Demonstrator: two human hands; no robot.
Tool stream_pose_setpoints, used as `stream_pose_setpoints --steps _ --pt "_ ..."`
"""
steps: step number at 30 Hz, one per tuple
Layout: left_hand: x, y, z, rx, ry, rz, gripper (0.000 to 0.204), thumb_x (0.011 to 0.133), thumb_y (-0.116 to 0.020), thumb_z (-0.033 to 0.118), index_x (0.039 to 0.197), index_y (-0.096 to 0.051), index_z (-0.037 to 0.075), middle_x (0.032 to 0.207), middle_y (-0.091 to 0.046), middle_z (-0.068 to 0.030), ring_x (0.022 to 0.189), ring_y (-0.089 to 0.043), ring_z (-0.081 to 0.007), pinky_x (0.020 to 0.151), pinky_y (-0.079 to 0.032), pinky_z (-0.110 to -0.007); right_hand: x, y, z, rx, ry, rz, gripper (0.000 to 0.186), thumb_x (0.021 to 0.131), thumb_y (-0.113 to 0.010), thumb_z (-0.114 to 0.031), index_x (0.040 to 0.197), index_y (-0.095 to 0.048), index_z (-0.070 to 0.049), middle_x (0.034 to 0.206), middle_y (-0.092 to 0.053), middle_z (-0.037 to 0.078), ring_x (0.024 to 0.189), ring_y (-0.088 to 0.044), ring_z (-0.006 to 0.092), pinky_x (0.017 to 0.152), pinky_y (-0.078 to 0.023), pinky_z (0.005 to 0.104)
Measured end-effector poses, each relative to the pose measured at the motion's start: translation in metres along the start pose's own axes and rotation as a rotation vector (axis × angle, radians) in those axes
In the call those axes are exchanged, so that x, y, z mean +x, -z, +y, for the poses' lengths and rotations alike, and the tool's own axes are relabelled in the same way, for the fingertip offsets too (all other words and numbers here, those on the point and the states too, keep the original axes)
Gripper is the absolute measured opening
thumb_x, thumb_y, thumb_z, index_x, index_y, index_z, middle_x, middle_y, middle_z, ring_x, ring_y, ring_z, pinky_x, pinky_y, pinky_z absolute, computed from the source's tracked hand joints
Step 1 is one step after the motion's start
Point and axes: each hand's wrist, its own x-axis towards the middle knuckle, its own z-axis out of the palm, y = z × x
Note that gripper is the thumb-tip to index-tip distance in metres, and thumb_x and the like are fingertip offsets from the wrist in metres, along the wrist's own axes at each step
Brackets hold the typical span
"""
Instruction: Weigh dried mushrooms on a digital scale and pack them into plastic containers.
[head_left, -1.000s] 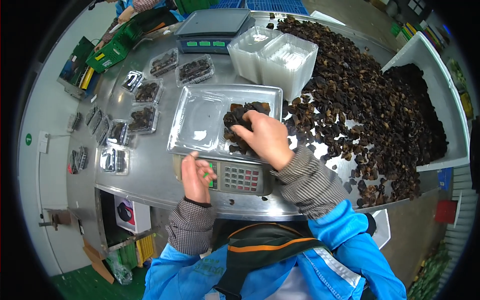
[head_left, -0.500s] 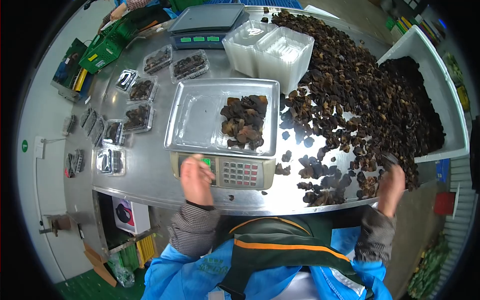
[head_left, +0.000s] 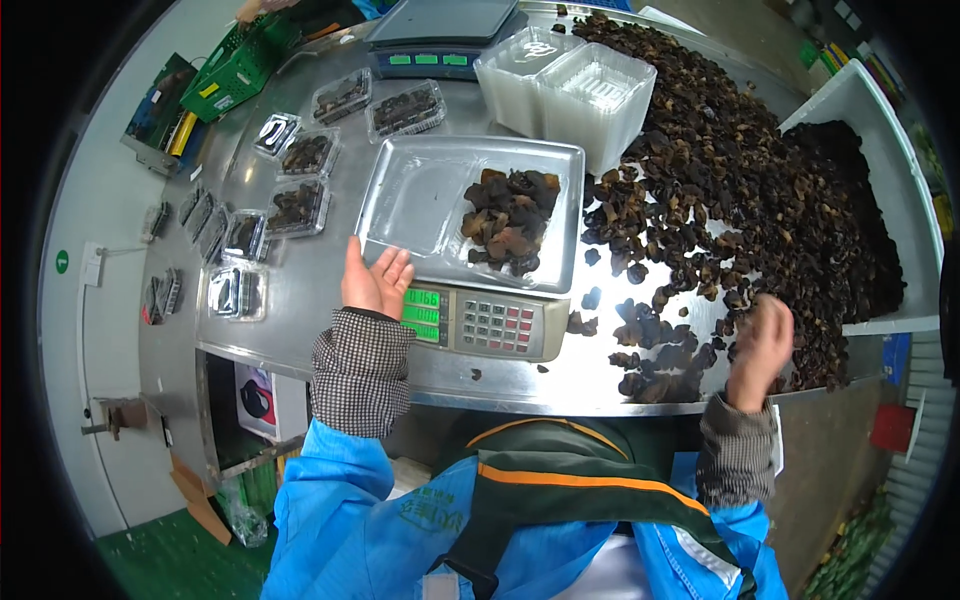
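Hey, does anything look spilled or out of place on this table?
Slightly: a dark bit and a smaller crumb lie on the table in front of the scale, apart from the heap. Nothing else stands out.

Both the left hand (head_left: 376, 284) and the right hand (head_left: 764, 342) emerge bare from gathered, finely checked dark-and-light cuffs (head_left: 362, 372), a thin black edge showing at the left wrist. The sleeves and jacket (head_left: 335, 525) are bright blue, with green print (head_left: 438, 500) on the chest. Over them lies a dark green apron (head_left: 570, 507) — trimmed with orange bands (head_left: 590, 483) — plus a black strap (head_left: 502, 527) and, at the right, a whitish strip (head_left: 706, 560).
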Motion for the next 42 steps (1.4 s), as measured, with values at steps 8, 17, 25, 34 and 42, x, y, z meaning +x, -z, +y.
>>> stream_pose_setpoints --steps 8,17,25,34,42 --pt "-0.064 -0.063 -0.047 1.398 -1.393 -0.408 0.027 0.083 -0.066 0.025 0.105 -0.067 0.008 0.101 -0.059 -0.0061 0.098 -0.052 -0.0268 0.086 -0.040 -0.040 0.028 -0.183 -0.001 -0.316 0.248 -0.747 0.040 0.098 -0.049 -0.036 0.114 -0.063 -0.002 0.099 -0.068 0.019 0.093 -0.066 0.0318 0.084 -0.049 0.0373" --pt "-0.056 -0.043 -0.071 1.275 -1.010 -0.149 0.052 0.077 -0.073 0.007 0.125 -0.053 0.008 0.089 -0.057 -0.0087 0.076 -0.060 -0.0247 0.069 -0.048 -0.038 0.029 -0.248 0.027 0.004 -0.312 -0.968 0.009 0.090 -0.058 -0.006 0.089 -0.055 0.003 0.076 -0.059 0.007 0.061 -0.064 0.0160 0.051 -0.056 0.0281" --pt "-0.037 -0.038 -0.065 0.366 -0.089 -0.342 0.090 0.090 -0.056 -0.005 0.154 0.001 0.021 0.092 -0.064 -0.0159 0.078 -0.068 -0.0217 0.070 -0.060 -0.033 0.015 -0.238 0.022 0.085 -0.342 -0.867 0.008 0.088 -0.053 0.002 0.094 -0.050 0.003 0.083 -0.056 0.008 0.062 -0.061 0.0161 0.055 -0.055 0.0279" --pt "0.017 -0.023 0.033 -0.074 -0.434 -0.306 0.078 0.088 -0.057 -0.004 0.152 -0.016 0.012 0.088 -0.061 -0.0109 0.080 -0.063 -0.0182 0.080 -0.058 -0.040 -0.002 -0.288 -0.071 -0.196 0.415 -1.109 0.047 0.087 -0.068 -0.025 0.119 -0.052 0.005 0.087 -0.059 0.011 0.084 -0.062 0.0225 0.075 -0.051 0.0341" --pt "0.122 -0.019 0.097 -0.116 -0.456 0.030 0.085 0.095 -0.057 0.013 0.155 0.002 0.026 0.127 -0.053 -0.0145 0.112 -0.056 -0.0287 0.104 -0.041 -0.053 0.098 -0.286 -0.018 -1.077 1.145 -0.479 0.022 0.077 -0.067 -0.019 0.091 -0.064 -0.002 0.094 -0.061 0.013 0.091 -0.058 0.0312 0.084 -0.047 0.0395"
